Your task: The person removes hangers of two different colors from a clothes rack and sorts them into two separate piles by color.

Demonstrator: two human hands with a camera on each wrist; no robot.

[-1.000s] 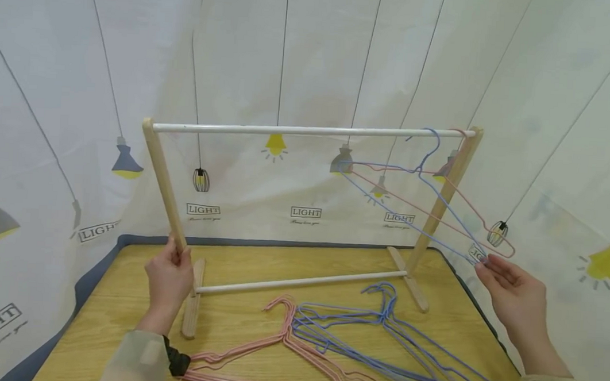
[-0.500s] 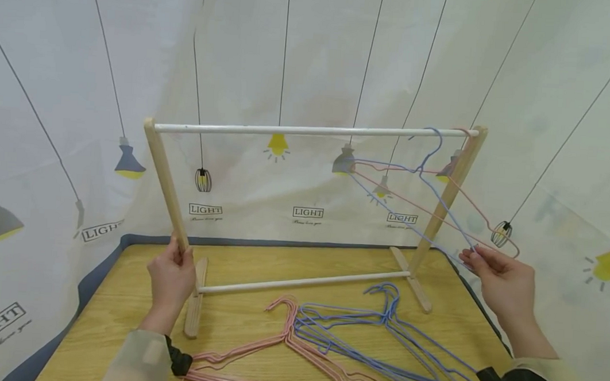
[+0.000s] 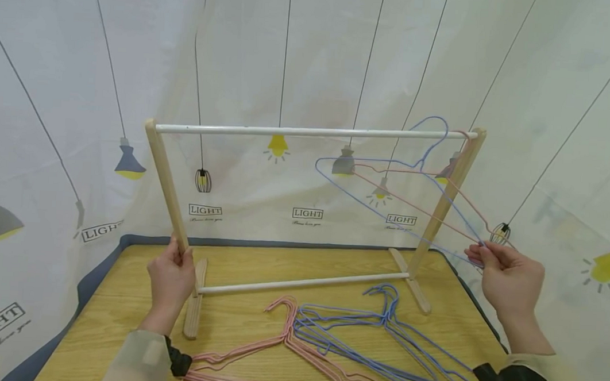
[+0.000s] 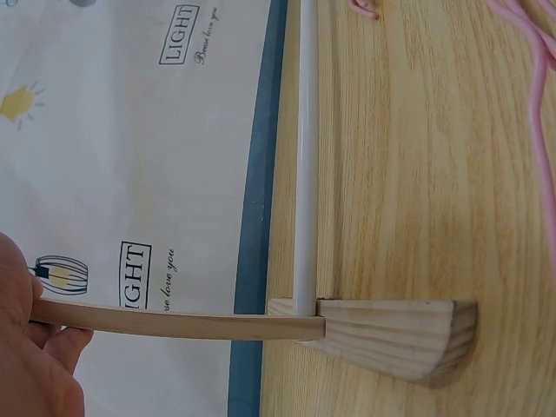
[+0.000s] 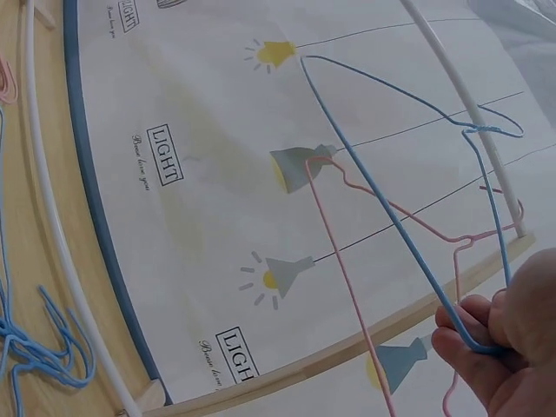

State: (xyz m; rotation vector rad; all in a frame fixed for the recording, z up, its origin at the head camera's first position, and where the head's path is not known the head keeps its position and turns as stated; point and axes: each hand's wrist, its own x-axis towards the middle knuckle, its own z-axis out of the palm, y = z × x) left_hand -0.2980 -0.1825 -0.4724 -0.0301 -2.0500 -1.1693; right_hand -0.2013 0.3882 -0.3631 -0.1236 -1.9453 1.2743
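My left hand point(image 3: 172, 275) grips the left wooden upright point(image 3: 166, 186) of a small rack, low down; the left wrist view shows the hand point(image 4: 35, 356) around it. At the right, my right hand point(image 3: 513, 276) pinches the lower right corner of a blue wire hanger point(image 3: 358, 159). That hanger's hook arches above the white top rail point(image 3: 287, 131), with its tip behind the rail; the right wrist view shows the blue hanger point(image 5: 373, 189) crossing in front of a pink hanger point(image 5: 343, 269). The pink one hangs from the rail's right end.
On the wooden table point(image 3: 101, 318) lie a stack of pink hangers point(image 3: 289, 322) and, partly touching it, a stack of blue hangers point(image 3: 389, 316). A lower white bar point(image 3: 300, 283) joins the rack's feet. Lamp-print cloth point(image 3: 239, 66) surrounds the table.
The blue hanger's hook has risen from resting on the rail to standing above it, and its left corner has shifted left. My left hand keeps its grip on the upright.
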